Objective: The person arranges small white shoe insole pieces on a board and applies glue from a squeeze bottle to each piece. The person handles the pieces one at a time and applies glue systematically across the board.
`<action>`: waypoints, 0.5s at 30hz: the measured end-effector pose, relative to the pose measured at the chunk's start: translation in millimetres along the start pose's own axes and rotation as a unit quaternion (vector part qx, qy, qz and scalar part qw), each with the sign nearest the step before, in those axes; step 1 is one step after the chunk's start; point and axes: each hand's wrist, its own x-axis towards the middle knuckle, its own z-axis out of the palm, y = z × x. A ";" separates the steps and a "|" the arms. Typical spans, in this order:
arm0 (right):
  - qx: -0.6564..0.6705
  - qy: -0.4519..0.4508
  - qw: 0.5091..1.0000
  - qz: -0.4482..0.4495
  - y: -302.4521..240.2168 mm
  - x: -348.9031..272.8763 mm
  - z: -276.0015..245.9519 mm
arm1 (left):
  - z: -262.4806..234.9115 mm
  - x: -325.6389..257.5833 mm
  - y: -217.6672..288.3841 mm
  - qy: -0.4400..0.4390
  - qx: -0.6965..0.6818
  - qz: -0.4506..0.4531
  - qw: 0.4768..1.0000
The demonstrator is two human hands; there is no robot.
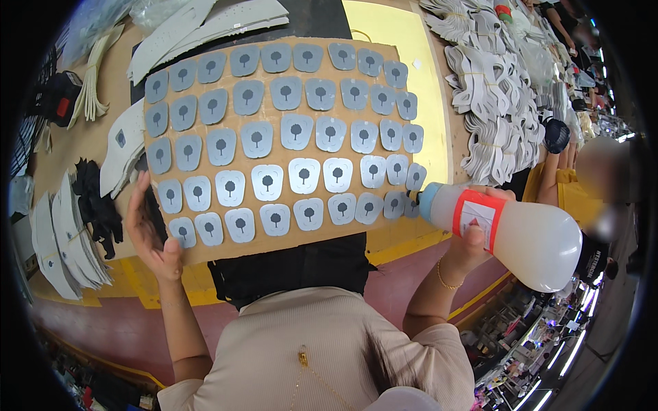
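Right hand [473, 236]: wrapping around the waist of a squeeze bottle [510, 233], fingers closing on its red band; the bottle is lying sideways, so its nozzle is pointing left at the board's right edge.
Bottle: translucent white, blue cap end, dark tip [413, 195] just touching or nearly touching the last patch in the second-nearest row; being held level, seemingly so the tip reaches the patches.
Left hand [154, 233]: gripping the near-left edge of the board [274, 246], thumb on top, fingers underneath; it is propping the board steady and tilted toward the person.
Board: brown cardboard, spanning the middle of the bench, its near edge resting by the person's chest.
Patches [296, 130]: grey shield shapes, each with a dark tree-like mark, sitting in even rows and not overlapping, so each is open to the nozzle.
Bench [404, 41]: yellow and black top under the board.
Far left: white shoe pieces [205, 27] lying loose; more stacked at near left [65, 246], beside black pieces [96, 198].
Far right: bundled white cut parts [493, 103], piled well clear of the board.
Right edge: another person's arm [555, 181].
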 end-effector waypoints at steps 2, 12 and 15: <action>-0.022 -0.005 1.000 -0.010 1.8 -3.2 0.5 | -0.6 0.2 -0.6 -0.005 0.000 0.005 1.000; -0.052 -0.007 0.998 -0.030 6.1 -12.3 7.9 | 0.3 1.1 3.0 -0.008 0.009 0.002 1.000; -0.037 0.027 0.999 -0.003 10.7 -8.8 -13.2 | -2.0 -0.5 1.8 -0.008 0.010 0.005 1.000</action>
